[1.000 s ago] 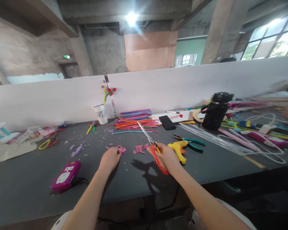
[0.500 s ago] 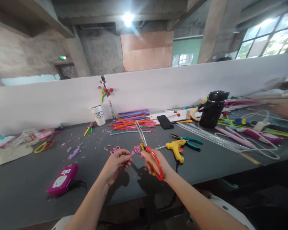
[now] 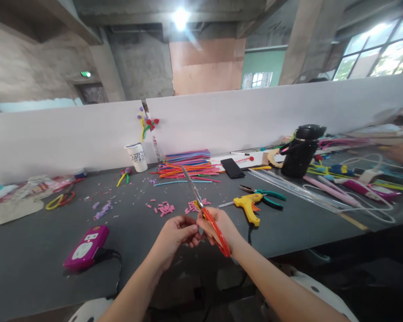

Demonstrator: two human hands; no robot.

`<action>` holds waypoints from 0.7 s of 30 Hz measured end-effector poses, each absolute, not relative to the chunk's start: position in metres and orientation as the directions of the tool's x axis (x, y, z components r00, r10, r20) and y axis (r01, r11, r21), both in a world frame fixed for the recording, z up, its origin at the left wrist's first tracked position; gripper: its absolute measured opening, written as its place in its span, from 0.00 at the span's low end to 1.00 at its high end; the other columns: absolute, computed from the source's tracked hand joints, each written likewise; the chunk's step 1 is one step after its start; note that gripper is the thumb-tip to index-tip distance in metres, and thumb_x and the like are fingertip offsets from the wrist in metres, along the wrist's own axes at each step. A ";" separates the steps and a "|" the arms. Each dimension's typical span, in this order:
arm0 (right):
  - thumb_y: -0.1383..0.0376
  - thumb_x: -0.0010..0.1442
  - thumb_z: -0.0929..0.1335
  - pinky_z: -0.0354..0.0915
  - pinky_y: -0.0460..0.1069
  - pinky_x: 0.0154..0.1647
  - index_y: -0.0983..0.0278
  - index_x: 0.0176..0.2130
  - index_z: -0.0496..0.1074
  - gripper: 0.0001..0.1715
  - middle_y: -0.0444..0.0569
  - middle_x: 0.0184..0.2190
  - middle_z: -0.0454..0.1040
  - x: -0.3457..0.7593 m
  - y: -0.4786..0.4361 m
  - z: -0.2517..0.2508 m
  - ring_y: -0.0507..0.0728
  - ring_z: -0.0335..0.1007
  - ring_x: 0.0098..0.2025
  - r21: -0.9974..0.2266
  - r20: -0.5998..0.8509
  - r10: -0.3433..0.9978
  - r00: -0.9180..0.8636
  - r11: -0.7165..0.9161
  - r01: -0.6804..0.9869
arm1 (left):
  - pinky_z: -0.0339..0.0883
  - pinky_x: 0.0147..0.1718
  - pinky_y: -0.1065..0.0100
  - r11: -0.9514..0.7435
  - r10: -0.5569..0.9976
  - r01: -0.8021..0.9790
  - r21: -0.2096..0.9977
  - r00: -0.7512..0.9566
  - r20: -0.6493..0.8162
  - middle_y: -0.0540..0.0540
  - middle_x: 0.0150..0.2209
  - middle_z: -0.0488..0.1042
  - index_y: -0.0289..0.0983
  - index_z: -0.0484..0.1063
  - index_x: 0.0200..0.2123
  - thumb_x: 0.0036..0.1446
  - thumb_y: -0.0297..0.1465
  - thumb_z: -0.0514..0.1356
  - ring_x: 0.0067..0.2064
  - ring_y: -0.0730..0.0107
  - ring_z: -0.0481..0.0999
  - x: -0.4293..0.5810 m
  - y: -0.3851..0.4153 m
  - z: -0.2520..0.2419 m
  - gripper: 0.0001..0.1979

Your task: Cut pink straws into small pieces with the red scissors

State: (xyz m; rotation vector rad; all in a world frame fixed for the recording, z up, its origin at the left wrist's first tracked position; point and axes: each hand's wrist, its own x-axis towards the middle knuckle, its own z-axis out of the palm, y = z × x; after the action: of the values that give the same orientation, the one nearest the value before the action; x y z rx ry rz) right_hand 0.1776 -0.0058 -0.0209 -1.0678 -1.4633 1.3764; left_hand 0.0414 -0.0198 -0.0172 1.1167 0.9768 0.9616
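Note:
My right hand is closed around the handles of a pair of scissors, red and yellow, whose blades point up and to the left. Close against it is my left hand, fingers pinched together; what they hold, if anything, is too small to make out. The fingertips of both hands meet or nearly meet just below the scissors' pivot. Beyond the hands lie small cut pink pieces in two loose heaps on the dark table. A bundle of coloured pipe cleaners lies further back.
To the right are a yellow glue gun, teal-handled pliers, a phone and a black thermos jug. On the left are a magenta power strip, purple scraps and another pair of scissors. A paper cup stands behind.
My left hand has moved right, up against my right hand. The scissors now tilt further to the left, and their blades look closed together. The view has shifted slightly.

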 end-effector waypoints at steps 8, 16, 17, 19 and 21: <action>0.58 0.47 0.64 0.51 0.41 0.13 0.63 0.27 0.60 0.11 0.35 0.14 0.59 0.182 -0.006 -0.017 0.45 0.53 0.13 -0.983 0.074 0.965 -0.253 0.113 0.145 | 0.58 0.20 0.75 0.108 0.978 -0.134 0.985 0.194 -0.081 0.50 0.19 0.71 0.33 0.68 0.25 0.44 0.30 0.59 0.19 0.77 0.68 0.038 -0.020 -0.011 0.06; 0.57 0.54 0.60 0.51 0.43 0.22 0.61 0.33 0.59 0.11 0.38 0.19 0.61 0.198 -0.028 -0.016 0.50 0.57 0.21 -0.700 0.226 0.912 -0.342 0.396 0.594 | 0.60 0.24 0.77 -0.001 1.000 -0.356 0.934 -0.012 -0.004 0.49 0.23 0.71 0.33 0.70 0.26 0.43 0.29 0.61 0.23 0.79 0.68 0.019 -0.023 0.013 0.05; 0.55 0.53 0.61 0.50 0.44 0.21 0.61 0.32 0.59 0.12 0.39 0.19 0.62 0.199 -0.030 -0.016 0.50 0.57 0.21 -0.638 0.243 0.907 -0.344 0.416 0.648 | 0.61 0.24 0.77 -0.013 1.000 -0.373 0.928 -0.023 0.005 0.49 0.23 0.71 0.33 0.70 0.26 0.43 0.28 0.61 0.23 0.79 0.68 0.019 -0.025 0.014 0.05; 0.53 0.52 0.61 0.48 0.44 0.21 0.62 0.31 0.60 0.15 0.40 0.19 0.63 0.200 -0.034 -0.018 0.51 0.58 0.21 -0.499 0.288 0.894 -0.344 0.447 0.742 | 0.61 0.24 0.77 -0.036 0.999 -0.409 0.912 -0.032 0.025 0.49 0.22 0.71 0.33 0.70 0.25 0.43 0.27 0.61 0.23 0.79 0.68 0.020 -0.027 0.018 0.04; 0.51 0.52 0.61 0.47 0.44 0.20 0.62 0.32 0.61 0.17 0.42 0.19 0.65 0.199 -0.038 -0.019 0.52 0.60 0.21 -0.393 0.322 0.881 -0.346 0.457 0.798 | 0.61 0.23 0.77 -0.060 0.998 -0.441 0.895 -0.031 0.052 0.50 0.21 0.70 0.33 0.69 0.23 0.43 0.26 0.61 0.22 0.79 0.67 0.021 -0.029 0.020 0.02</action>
State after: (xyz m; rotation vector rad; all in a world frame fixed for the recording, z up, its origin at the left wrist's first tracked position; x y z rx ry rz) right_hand 0.1990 -0.0378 -0.0192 -1.4000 -2.2221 0.2274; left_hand 0.0212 -0.0292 0.0203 0.8951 0.8488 1.4465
